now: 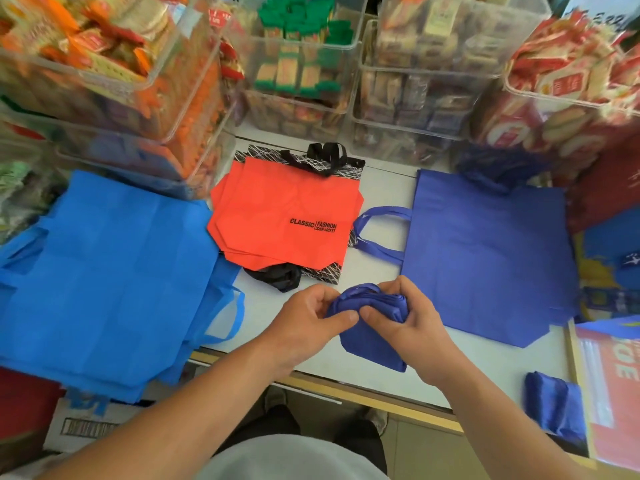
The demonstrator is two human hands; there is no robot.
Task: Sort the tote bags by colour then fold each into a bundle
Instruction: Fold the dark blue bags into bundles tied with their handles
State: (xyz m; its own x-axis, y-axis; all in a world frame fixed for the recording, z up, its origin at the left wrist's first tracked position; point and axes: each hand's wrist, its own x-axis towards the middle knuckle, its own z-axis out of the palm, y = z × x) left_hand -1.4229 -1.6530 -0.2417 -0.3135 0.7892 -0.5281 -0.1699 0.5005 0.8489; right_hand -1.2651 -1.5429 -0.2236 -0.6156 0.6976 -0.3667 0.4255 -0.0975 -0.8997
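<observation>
Both my hands are clamped on the bundle (369, 344), a navy bag partly folded up. It sits just on the near side of the orange bags (284, 216), close to the front edge of the table (381, 188). My left hand (308, 318) grips its left side, fingers curled under the fabric and thumb laid across the top. My right hand (410, 317) grips the right side the same way, and the two thumbs almost meet in the middle. A loop of handle shows at the bundle's far end, and one flat corner sticks out below my hands.

The orange bags lie flat in a stack with black print, black patterned borders and black handles at the far and near ends. To their left is a flat stack of light blue bags (104, 271), which overhangs the table's front edge. To their right a navy bag (485, 251) lies spread flat, its handle loop pointing toward the orange bags. A second bundle (554, 403), also navy, lies further right and nearer to me than the orange bags. Behind them stand clear bins (301, 98) full of packaged snacks.
</observation>
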